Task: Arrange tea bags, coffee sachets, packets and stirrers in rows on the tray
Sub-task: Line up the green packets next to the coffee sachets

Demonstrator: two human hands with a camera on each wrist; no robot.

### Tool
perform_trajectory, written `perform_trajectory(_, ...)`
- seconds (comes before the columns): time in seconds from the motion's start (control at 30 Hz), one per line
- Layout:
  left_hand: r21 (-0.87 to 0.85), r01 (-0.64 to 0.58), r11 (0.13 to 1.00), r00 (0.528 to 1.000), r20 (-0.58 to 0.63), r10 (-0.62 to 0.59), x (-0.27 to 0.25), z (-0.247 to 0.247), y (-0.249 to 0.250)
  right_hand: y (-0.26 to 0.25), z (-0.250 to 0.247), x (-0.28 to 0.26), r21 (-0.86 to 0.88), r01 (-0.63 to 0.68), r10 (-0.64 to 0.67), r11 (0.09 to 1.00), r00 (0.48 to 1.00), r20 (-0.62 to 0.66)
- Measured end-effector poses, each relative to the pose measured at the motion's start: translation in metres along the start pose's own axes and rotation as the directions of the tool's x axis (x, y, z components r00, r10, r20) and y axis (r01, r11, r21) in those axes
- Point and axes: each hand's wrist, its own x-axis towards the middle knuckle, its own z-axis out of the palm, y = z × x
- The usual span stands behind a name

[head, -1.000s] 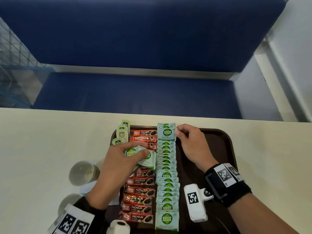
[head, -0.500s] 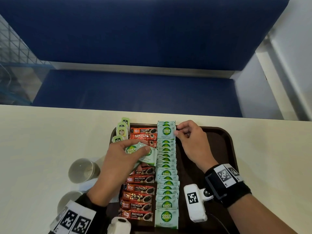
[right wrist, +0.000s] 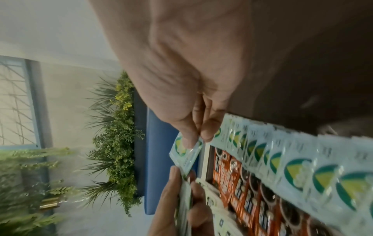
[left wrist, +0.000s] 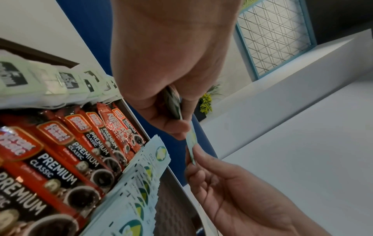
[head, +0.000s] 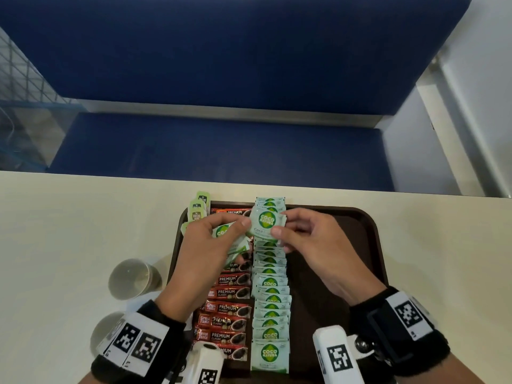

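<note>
My right hand pinches one pale green Coco Natura paper sachet by its right edge above the twelve o'clock end of the dark brown plastic tray, while my left hand grips a small stack of the same green sachets and pinches that one's left edge too. I should let go on the left first, then lay it flat, overlapping the green row beside the red coffee sticks, edges square.

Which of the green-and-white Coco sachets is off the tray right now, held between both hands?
The Coco sachet lifted over the far end of the row, logo up: right hand pinches one edge, left hand the other. The rest lie overlapped on the tray.
</note>
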Motion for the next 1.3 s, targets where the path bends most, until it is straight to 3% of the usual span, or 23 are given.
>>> perform_trajectory(0.17, 0.114, -0.042, 0.993, 0.999, 0.01, 0.041, 0.005, -0.002, 0.005, -0.004, -0.018, 0.004, -0.048, 0.033, -0.034, 0.998, 0.999, -0.017)
perform_trajectory(0.33, 0.186, -0.084, 0.979, 0.994, -0.055, 0.096, 0.008, -0.001, 0.002, 0.009, -0.025, 0.024, -0.281, 0.116, -0.172, 0.953, 0.967, -0.186)
perform_trajectory(0.6, 0.194, -0.055, 0.98, 0.995, -0.068, 0.069, 0.0, -0.007, -0.012, 0.037, -0.011, 0.041, -0.459, 0.128, -0.219, 0.879, 0.964, -0.149)
perform_trajectory(1.3, 0.18, -0.024, 0.983, 0.995, -0.089, 0.041, -0.002, -0.015, -0.012, 0.035, 0.006, 0.034, -0.351, 0.08, -0.158, 0.933, 0.967, -0.2)
